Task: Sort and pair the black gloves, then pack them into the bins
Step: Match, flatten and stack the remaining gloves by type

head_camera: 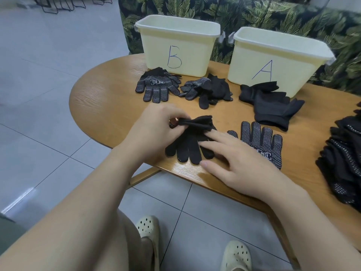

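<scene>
Gloves in hand: a plain-backed black pair (190,142) lies near the front edge of the wooden surface (109,89), fingers pointing toward the person, cuff end lifted and folded over.
Left grip: the left hand (156,128) has thumb and fingertips curled, pinching the folded cuff of that pair.
Right grip: the right hand (232,159) lies flat with straight fingers, pressing the pair's palm area down against the surface; it curls round nothing.
Glove relative to grips: the pair sits between and under both hands, cuff at the left fingertips, glove fingers sticking out beneath the right hand.
Sorted so far: a dotted pair (158,86) and a mixed bundle (207,89) rest just in front of bin B (175,53); a heap of plain gloves (271,104) rests just in front of bin A (273,61).
Bins: both stand at the back of the surface; their insides are hidden from this angle, so it cannot be told whether anything is packed.
Still waiting: a single dotted glove (261,143) lies palm up, partly under the right hand, and a stack of unsorted gloves (343,157) sits at the right edge.
Progress judgement: sorting looks partly done, with a few sets staged; the stack remains and the packing step appears to lie ahead.
Step in hand: likely folding or rolling the cuff to bind this pair.
</scene>
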The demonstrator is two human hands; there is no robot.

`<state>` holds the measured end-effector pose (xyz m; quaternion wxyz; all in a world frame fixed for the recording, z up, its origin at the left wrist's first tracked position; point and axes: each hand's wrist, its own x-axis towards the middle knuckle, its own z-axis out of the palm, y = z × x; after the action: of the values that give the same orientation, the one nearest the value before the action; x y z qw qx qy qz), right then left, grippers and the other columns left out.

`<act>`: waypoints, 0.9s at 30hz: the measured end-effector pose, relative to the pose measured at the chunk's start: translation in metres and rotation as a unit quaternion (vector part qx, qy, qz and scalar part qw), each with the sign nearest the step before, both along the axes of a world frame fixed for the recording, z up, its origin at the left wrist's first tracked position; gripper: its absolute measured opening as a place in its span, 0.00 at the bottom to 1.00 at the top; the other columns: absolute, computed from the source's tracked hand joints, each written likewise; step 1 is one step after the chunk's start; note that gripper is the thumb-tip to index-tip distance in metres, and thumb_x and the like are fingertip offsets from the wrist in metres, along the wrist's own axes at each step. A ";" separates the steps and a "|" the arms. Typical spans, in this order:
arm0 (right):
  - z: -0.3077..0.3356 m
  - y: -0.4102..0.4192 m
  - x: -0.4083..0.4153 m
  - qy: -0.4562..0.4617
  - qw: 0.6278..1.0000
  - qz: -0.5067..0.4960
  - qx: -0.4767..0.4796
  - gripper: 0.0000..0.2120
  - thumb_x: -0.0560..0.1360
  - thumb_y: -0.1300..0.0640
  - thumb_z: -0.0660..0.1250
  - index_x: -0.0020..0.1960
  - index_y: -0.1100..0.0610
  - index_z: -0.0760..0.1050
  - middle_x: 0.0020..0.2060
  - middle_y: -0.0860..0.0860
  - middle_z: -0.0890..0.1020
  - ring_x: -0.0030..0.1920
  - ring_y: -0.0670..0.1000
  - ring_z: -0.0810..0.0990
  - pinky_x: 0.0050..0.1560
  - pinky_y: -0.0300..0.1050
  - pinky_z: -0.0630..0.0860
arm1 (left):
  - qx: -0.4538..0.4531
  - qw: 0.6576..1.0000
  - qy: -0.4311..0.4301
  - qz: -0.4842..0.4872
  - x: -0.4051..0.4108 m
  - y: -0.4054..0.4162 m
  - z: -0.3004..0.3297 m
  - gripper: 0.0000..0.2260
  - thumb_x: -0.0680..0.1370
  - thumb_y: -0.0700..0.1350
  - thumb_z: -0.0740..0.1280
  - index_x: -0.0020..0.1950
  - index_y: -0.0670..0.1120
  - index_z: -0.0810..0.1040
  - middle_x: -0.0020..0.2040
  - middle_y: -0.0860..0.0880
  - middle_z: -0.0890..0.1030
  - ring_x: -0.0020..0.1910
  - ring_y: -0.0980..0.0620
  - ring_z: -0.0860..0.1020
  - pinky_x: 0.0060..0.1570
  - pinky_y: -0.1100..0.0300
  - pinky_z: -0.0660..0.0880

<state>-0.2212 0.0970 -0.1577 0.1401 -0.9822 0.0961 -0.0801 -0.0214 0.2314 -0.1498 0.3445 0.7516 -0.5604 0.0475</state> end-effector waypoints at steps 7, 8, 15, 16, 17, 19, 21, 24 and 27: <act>0.011 -0.020 -0.022 -0.060 0.997 -0.052 0.019 0.24 0.77 0.43 0.67 0.72 0.49 0.75 0.68 0.42 0.76 0.69 0.42 0.73 0.71 0.40 0.68 | 0.007 1.000 -0.003 -0.018 0.000 0.011 -0.007 0.08 0.75 0.45 0.76 0.54 0.50 0.87 0.42 0.51 0.83 0.40 0.56 0.74 0.42 0.59 0.73; 0.009 -0.020 -0.020 -0.069 0.996 -0.056 0.021 0.24 0.77 0.44 0.67 0.71 0.50 0.75 0.67 0.42 0.76 0.69 0.43 0.73 0.70 0.40 0.68 | 0.008 1.000 0.002 -0.019 -0.001 0.013 -0.008 0.09 0.75 0.45 0.77 0.54 0.50 0.87 0.42 0.52 0.82 0.39 0.58 0.73 0.42 0.62 0.72; -0.006 -0.010 0.006 -0.127 0.990 -0.046 -0.032 0.20 0.79 0.56 0.70 0.70 0.55 0.75 0.64 0.49 0.80 0.64 0.52 0.78 0.64 0.56 0.76 | 0.025 1.000 0.012 -0.012 -0.004 0.024 -0.016 0.13 0.73 0.50 0.79 0.56 0.50 0.87 0.43 0.51 0.81 0.42 0.53 0.77 0.46 0.55 0.77; -0.007 -0.010 0.010 -0.124 0.991 -0.040 -0.034 0.19 0.79 0.57 0.70 0.69 0.56 0.76 0.64 0.50 0.80 0.64 0.52 0.77 0.64 0.56 0.76 | 0.026 0.999 0.013 -0.018 -0.004 0.025 -0.018 0.13 0.73 0.52 0.79 0.55 0.50 0.87 0.44 0.50 0.82 0.43 0.52 0.79 0.47 0.54 0.78; -0.008 -0.010 0.013 -0.120 0.992 -0.033 -0.037 0.19 0.78 0.57 0.70 0.69 0.56 0.76 0.64 0.50 0.79 0.64 0.52 0.77 0.64 0.56 0.76 | 0.024 0.999 0.012 -0.025 -0.004 0.025 -0.019 0.14 0.73 0.53 0.78 0.55 0.50 0.87 0.45 0.50 0.83 0.43 0.52 0.80 0.47 0.52 0.79; -0.011 -0.010 0.017 -0.109 0.993 -0.019 -0.044 0.17 0.78 0.57 0.71 0.67 0.55 0.78 0.65 0.50 0.79 0.65 0.52 0.77 0.65 0.55 0.75 | 0.010 0.999 -0.005 -0.040 -0.006 0.025 -0.021 0.14 0.73 0.55 0.75 0.53 0.49 0.87 0.45 0.50 0.84 0.43 0.52 0.80 0.45 0.50 0.80; -0.012 -0.010 0.021 -0.102 0.993 -0.014 -0.049 0.15 0.78 0.56 0.71 0.65 0.54 0.80 0.64 0.50 0.80 0.64 0.53 0.78 0.65 0.54 0.75 | -0.016 0.998 -0.036 -0.044 -0.010 0.023 -0.021 0.13 0.73 0.54 0.74 0.51 0.46 0.87 0.43 0.51 0.85 0.43 0.52 0.80 0.43 0.51 0.79; -0.012 -0.011 0.023 -0.095 0.994 -0.009 -0.049 0.13 0.79 0.55 0.70 0.63 0.55 0.81 0.61 0.50 0.81 0.62 0.54 0.79 0.64 0.53 0.76 | -0.048 0.996 -0.061 -0.040 -0.014 0.021 -0.022 0.12 0.75 0.52 0.74 0.49 0.44 0.87 0.42 0.50 0.85 0.41 0.50 0.79 0.41 0.52 0.79; -0.013 -0.012 0.023 -0.087 0.995 0.001 -0.039 0.15 0.78 0.52 0.69 0.63 0.54 0.80 0.62 0.49 0.81 0.61 0.52 0.79 0.62 0.54 0.76 | -0.063 0.995 -0.072 -0.036 -0.017 0.019 -0.027 0.11 0.75 0.51 0.74 0.49 0.43 0.86 0.42 0.49 0.84 0.41 0.48 0.79 0.40 0.50 0.78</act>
<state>-0.1977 0.0851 -0.1709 0.1093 -0.9763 0.0795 -0.1688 -0.0389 0.2508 -0.1773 0.3520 0.7020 -0.6065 0.1241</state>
